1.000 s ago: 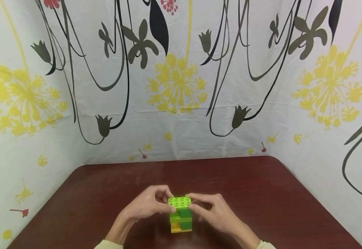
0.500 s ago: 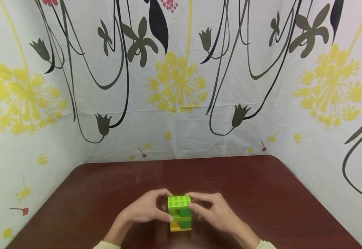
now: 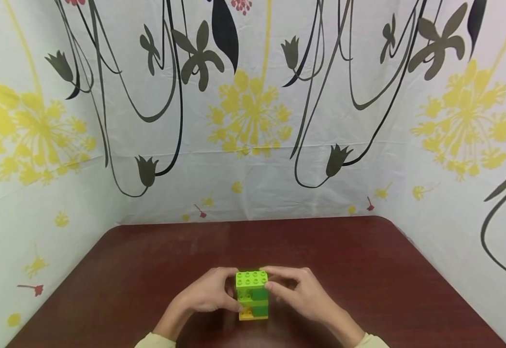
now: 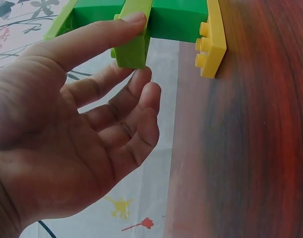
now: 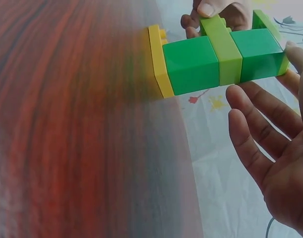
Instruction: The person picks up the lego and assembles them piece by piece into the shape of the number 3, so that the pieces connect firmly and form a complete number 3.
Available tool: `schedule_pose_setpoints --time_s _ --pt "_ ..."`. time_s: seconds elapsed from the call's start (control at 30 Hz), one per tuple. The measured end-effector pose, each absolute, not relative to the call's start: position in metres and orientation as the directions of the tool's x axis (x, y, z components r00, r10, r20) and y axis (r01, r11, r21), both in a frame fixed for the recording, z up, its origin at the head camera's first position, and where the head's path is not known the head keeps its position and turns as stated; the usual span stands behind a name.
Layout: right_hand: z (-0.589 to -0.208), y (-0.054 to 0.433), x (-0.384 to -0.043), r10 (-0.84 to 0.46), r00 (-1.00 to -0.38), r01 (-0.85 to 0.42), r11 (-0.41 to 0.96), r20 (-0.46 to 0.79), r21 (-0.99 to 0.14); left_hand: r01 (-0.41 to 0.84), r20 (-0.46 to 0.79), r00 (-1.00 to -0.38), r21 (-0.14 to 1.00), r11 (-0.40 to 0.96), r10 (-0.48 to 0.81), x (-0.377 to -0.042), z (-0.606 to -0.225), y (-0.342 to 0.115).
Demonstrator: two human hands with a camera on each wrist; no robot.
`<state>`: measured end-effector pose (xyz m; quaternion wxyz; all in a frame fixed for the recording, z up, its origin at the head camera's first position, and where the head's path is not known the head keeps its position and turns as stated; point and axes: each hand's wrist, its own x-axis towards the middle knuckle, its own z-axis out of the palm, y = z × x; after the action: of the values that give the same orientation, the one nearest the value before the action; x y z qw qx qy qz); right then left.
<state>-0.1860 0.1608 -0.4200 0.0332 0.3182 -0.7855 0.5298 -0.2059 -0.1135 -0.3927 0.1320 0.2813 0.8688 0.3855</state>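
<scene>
A stack of toy building bricks stands upright on the table between my hands. Its bottom is a yellow plate, then come a dark green brick, a light green plate, another dark green brick and a studded light green plate on top. My left hand pinches the middle light green plate, its thumb on the near side and fingers behind. With thumb and index finger, my right hand holds the top plate at its right end; its other fingers spread below, apart from the bricks.
The dark red wooden table extends behind and to both sides of the stack. White cloth with printed flowers hangs around its back and sides.
My left thumb has slid down from the top plate to the middle light green plate. My right hand keeps its hold at the top, and the stack stays in place.
</scene>
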Motion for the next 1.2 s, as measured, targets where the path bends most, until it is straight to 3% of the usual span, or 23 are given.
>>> schedule_pose_setpoints --time_s 0.4,0.6,1.2 --pt "-0.4174 0.1674 -0.1862 -0.436 -0.863 -0.421 0.341 0.255 -0.841 0.41 0.015 -0.808 0.733 0.543 0.589 -0.2055 -0.3922 -0.1129" --pt "-0.4217 0.1661 -0.1875 -0.476 -0.857 -0.389 0.352 0.195 -0.851 0.399 0.004 -0.809 0.738 0.544 0.588 -0.2053 -0.3925 -0.1128" --pt "-0.4245 0.1653 -0.1895 -0.448 -0.856 -0.413 0.29 0.258 -0.863 0.275 -0.008 -0.833 0.862 0.427 0.553 -0.208 -0.3898 -0.1185"
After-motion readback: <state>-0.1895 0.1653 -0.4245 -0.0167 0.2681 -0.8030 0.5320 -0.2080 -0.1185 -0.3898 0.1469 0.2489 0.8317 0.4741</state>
